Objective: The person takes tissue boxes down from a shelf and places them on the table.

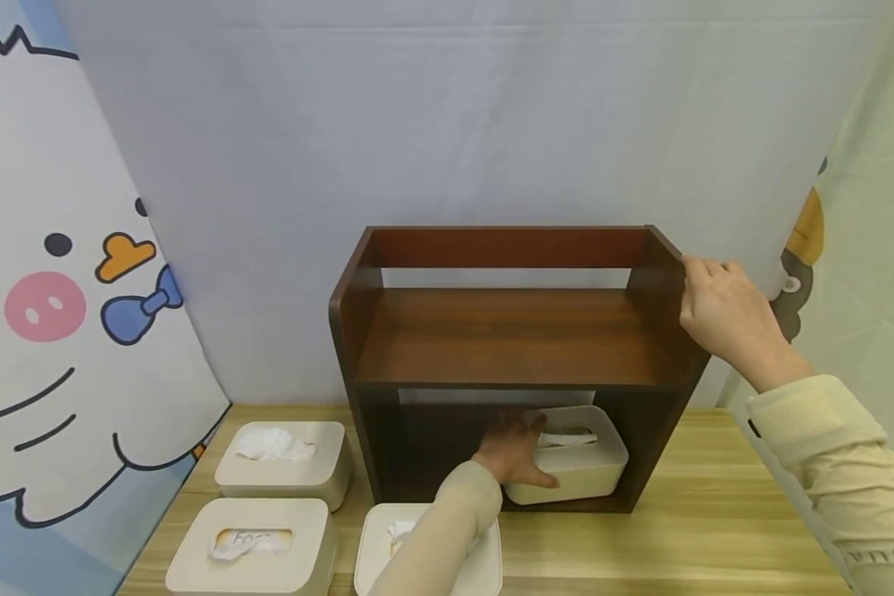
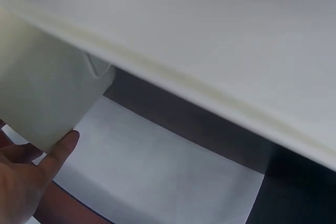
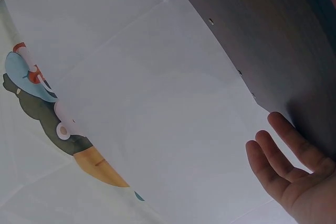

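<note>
A cream tissue box (image 1: pixel 584 476) sits at the right of the dark brown shelf's (image 1: pixel 521 331) lower compartment, angled a little, with tissue showing in its top slot. My left hand (image 1: pixel 512 454) grips its left end, thumb on the front and fingers toward the back. In the left wrist view, fingers (image 2: pixel 65 148) press along the box's lower corner. At the shelf's right side panel (image 3: pixel 278 51), my right hand (image 1: pixel 726 310) holds the upper front edge. Its fingers lie along the outer face, the other fingers loosely bent; its thumb is hidden in the right wrist view.
Another tissue box (image 1: pixel 376 530) stands in front of the shelf, partly under my left forearm. Two more, a rear one (image 1: pixel 328 472) and a front one (image 1: pixel 194 555), stand left of the shelf on the wooden table (image 1: pixel 730 513). A pale curtain (image 1: pixel 492 124) hangs behind.
</note>
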`<state>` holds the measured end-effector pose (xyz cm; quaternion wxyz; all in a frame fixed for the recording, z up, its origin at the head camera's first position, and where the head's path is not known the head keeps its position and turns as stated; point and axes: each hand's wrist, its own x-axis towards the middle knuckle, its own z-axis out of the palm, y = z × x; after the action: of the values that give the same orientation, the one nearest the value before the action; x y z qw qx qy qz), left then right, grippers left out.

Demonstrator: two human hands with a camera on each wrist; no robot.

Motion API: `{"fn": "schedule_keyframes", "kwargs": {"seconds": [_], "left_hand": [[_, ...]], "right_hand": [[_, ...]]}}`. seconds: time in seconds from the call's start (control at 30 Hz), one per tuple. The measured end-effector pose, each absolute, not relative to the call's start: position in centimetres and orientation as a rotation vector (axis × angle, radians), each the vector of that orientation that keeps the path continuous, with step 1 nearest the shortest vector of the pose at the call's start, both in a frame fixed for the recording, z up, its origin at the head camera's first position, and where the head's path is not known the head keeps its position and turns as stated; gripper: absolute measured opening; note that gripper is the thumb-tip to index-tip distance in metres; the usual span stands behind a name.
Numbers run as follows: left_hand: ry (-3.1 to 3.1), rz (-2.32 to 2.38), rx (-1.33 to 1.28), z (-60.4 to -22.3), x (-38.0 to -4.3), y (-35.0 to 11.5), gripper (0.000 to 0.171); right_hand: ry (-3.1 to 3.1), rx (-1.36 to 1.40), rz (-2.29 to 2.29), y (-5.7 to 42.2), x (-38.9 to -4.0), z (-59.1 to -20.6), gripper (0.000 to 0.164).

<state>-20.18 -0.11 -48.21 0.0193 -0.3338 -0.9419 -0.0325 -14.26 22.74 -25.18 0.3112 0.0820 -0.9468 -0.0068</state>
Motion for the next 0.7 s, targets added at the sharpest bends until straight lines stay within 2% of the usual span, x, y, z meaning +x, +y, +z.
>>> {"fn": "schedule_keyframes", "kwargs": {"seconds": [0.7], "left_hand": [[-2.73,-0.019,-1.186,-46.8,-18.1,-1.7,0.091]], "right_hand": [[-2.524,0.217,-0.027,22.8,-14.4,-25.1,0.037]]}}
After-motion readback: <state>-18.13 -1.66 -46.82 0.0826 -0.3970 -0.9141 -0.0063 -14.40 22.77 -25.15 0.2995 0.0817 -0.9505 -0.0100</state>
